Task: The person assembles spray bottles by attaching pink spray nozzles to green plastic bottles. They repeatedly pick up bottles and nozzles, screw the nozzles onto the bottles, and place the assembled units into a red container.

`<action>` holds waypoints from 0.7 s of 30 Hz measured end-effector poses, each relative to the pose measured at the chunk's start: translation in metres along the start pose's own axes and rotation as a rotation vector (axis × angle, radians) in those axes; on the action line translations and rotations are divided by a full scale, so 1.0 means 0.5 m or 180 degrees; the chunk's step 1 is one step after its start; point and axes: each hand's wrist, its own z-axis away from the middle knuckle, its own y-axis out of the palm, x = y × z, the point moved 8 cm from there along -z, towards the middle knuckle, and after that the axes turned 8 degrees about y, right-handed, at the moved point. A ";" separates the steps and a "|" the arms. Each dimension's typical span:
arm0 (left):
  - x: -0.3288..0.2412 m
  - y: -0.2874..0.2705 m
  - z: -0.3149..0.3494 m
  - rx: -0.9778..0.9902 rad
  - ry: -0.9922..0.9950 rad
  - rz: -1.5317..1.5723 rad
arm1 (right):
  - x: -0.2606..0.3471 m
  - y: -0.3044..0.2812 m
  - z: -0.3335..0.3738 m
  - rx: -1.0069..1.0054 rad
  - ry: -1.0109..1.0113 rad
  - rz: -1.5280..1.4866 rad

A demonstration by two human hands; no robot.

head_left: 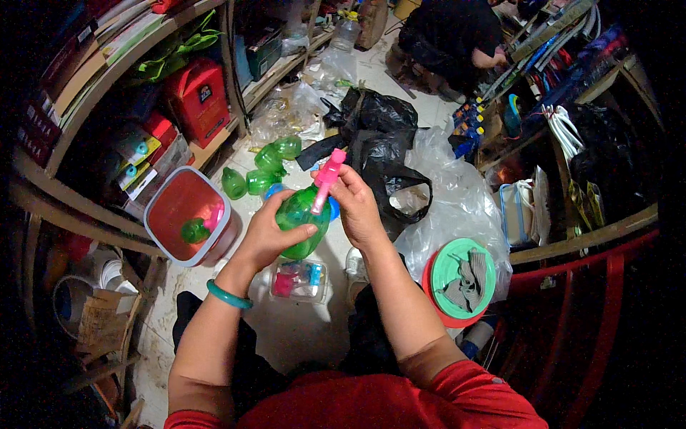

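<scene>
My left hand [269, 232] is wrapped round a green translucent plastic bottle [299, 247], its thumb lying across the front. A pink spray head [329, 175] sits at the bottle's upper end, tilted up to the right. The fingers of my right hand [355, 207] close on that spray head from the right; whether it is screwed on, I cannot tell. Just beyond my hands, several green bottles [268, 161] lie on the floor. A clear plastic box [319, 294] below my hands holds pink and blue small parts.
On the left, a pink bin with a pale rim [158, 247] holds a green bottle with a pink part. Black plastic bags [371, 164] and clear plastic sheeting [446, 189] cover the floor ahead. A green lid [444, 275] carries grey cloth. Another person [446, 43] crouches beyond; shelves flank both sides.
</scene>
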 end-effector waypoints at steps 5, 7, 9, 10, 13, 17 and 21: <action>0.006 0.005 0.003 0.0171 -0.0212 0.0261 | 0.020 -0.013 -0.003 -0.0057 -0.0209 -0.0233; 0.009 -0.001 0.004 0.0079 -0.0168 0.0231 | 0.015 -0.013 -0.004 -0.0024 -0.0179 -0.0179; 0.006 -0.009 0.005 0.0018 -0.0195 0.0107 | 0.011 -0.003 -0.003 -0.0008 -0.0140 -0.0068; 0.005 -0.012 0.005 -0.0012 -0.0210 0.0053 | 0.007 -0.001 -0.002 -0.0043 -0.0024 -0.0036; 0.002 -0.012 0.002 0.0000 -0.0170 -0.0042 | 0.003 0.002 -0.002 0.0021 -0.0019 -0.0072; 0.013 -0.016 0.002 -0.0034 -0.0116 -0.0214 | -0.002 0.000 -0.005 -0.0004 0.0002 0.0091; 0.016 -0.022 0.002 -0.0087 -0.0098 -0.0431 | -0.003 0.002 -0.005 -0.0052 0.0011 0.0163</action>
